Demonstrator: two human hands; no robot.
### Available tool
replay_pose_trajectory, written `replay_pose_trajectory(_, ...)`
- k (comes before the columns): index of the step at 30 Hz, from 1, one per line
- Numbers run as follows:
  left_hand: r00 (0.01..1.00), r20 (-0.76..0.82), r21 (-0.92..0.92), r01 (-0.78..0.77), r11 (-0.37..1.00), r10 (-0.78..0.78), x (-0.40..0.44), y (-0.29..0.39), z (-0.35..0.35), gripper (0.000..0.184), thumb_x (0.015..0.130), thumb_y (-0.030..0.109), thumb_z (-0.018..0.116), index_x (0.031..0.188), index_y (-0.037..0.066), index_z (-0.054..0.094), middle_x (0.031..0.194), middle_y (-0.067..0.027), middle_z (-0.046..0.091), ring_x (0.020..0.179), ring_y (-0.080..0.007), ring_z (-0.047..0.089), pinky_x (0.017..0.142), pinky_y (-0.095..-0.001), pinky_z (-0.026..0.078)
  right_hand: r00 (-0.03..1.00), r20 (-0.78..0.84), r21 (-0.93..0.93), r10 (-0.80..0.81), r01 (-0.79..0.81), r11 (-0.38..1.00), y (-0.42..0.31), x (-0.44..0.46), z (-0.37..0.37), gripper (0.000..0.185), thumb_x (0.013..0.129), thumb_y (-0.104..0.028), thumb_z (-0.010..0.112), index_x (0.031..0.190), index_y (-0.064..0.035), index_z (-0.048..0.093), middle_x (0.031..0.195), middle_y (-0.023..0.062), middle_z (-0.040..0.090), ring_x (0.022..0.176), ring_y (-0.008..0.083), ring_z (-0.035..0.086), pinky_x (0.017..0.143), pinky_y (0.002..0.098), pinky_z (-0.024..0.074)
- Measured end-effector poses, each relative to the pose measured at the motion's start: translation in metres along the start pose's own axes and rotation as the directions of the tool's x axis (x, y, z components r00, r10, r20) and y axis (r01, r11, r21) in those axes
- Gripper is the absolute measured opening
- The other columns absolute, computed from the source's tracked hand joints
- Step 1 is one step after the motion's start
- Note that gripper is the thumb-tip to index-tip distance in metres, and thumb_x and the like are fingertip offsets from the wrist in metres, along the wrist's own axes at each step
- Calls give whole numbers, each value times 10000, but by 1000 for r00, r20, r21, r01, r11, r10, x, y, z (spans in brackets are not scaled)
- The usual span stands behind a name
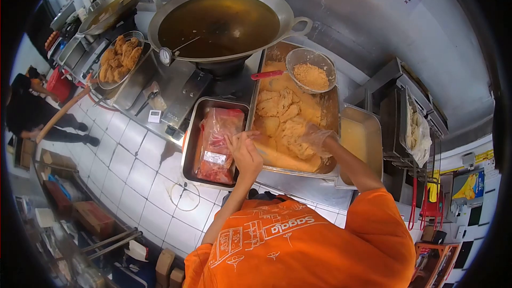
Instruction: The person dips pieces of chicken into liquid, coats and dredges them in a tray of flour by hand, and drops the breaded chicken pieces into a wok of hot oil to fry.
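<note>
Nearest to the camera is your orange shirt [298, 240], and your two arms reach forward from it, over the counter [172, 88]. Your right hand [316, 137], in a thin clear glove, is inside the breading tray [298, 172], at the right end of the battered pieces [274, 102]. They lie to the left of this hand and a little forward of it, and the nearest lump is touching its fingers; I cannot tell if the fingers are closed on it. The right hand is the nearer one to these pieces. Their common long axis is not clear, because they press together. Your left hand [245, 152] is bare, with the fingers loosely extended and seeming to hold nothing, beside the bag of red meat [218, 128], whose long axis points away from you; whether they touch, I cannot tell. This bag is one, in one metal tray [188, 154]. I count also one pan of pale liquid [354, 133] to the right, one sieve [290, 61] with crumbs, two woks, the large one [285, 16] ahead and the other [114, 10] farther left, one basket of fried pieces [117, 61], and one co-worker [18, 104]. The battered pieces are several, but too merged to count exactly.
</note>
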State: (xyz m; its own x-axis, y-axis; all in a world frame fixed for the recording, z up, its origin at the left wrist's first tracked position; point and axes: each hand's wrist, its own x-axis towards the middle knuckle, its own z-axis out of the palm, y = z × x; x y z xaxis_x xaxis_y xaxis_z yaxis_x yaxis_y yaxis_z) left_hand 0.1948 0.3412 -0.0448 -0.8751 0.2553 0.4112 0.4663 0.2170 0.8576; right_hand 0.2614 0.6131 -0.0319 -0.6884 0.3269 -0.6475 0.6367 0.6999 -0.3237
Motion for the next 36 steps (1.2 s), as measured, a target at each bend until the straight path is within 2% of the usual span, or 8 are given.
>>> replay_pose_trajectory(1,1000,-5,-2,3,1000,-3,0,1,-1,393,1035,245,324,1034,62,671,1054,-86,688,1155,-340,559,1204,-629,128,999,-36,-27,16,-17,999,7,4,-7,515,840,-354,723,1235,-29,658,1050,201,705,1092,330,664,970,465,496)
replay_pose_trajectory(3,1000,2,2,11,1000,-11,-2,1,-1,391,1035,243,325,1038,63,671,1057,-82,689,1162,-336,556,1206,-628,118,908,-256,-456,-331,188,870,48,50,10,549,831,-391,725,1203,9,662,1010,206,701,1045,326,673,941,446,516)
replay_pose_trajectory(6,1000,25,21,6,1000,-6,-1,-1,1,386,1032,240,327,1047,63,670,1065,-78,689,1173,-333,550,1207,-627,108,827,-202,-746,-525,217,629,65,60,15,605,828,-452,713,1160,52,669,983,211,701,988,336,681,914,445,535)
replay_pose_trajectory(9,999,34,40,0,999,-1,-2,-2,0,383,1029,237,329,1052,60,668,1073,-80,689,1176,-333,548,1208,-627,107,909,-268,-610,-320,97,786,39,5,-2,575,804,-480,740,1016,53,711,933,204,714,894,346,689,833,435,552)
replay_pose_trajectory(16,1000,27,41,-15,999,14,-2,-4,1,384,1024,238,327,1054,50,661,1049,-83,694,1166,-334,551,1206,-631,104,991,107,-458,75,-18,889,7,-52,32,637,837,-547,659,988,66,741,970,245,732,934,345,710,812,426,555)
replay_pose_trajectory(22,999,29,43,-23,999,22,-2,1,-2,372,1018,229,330,1040,54,658,1018,-61,703,1142,-313,560,1209,-626,104,920,384,-394,77,88,915,-13,-21,81,689,956,-623,461,1355,-92,645,1418,180,599,1275,347,589,1093,493,433)
replay_pose_trajectory(29,998,53,60,-19,998,16,-2,4,-2,355,1015,211,336,1032,55,655,1021,-59,705,1135,-309,565,1209,-622,109,829,110,31,-548,548,836,-65,29,127,519,984,-415,505,1338,-52,611,1276,211,655,1152,341,615,1004,464,470)
replay_pose_trajectory(36,998,41,75,-40,996,37,-3,-1,0,368,1021,216,330,1031,42,654,1021,-71,705,1120,-312,568,1212,-611,107,614,282,173,-738,724,668,-29,70,117,467,990,-291,512,1390,-56,568,1356,140,620,1262,287,546,1072,402,432)
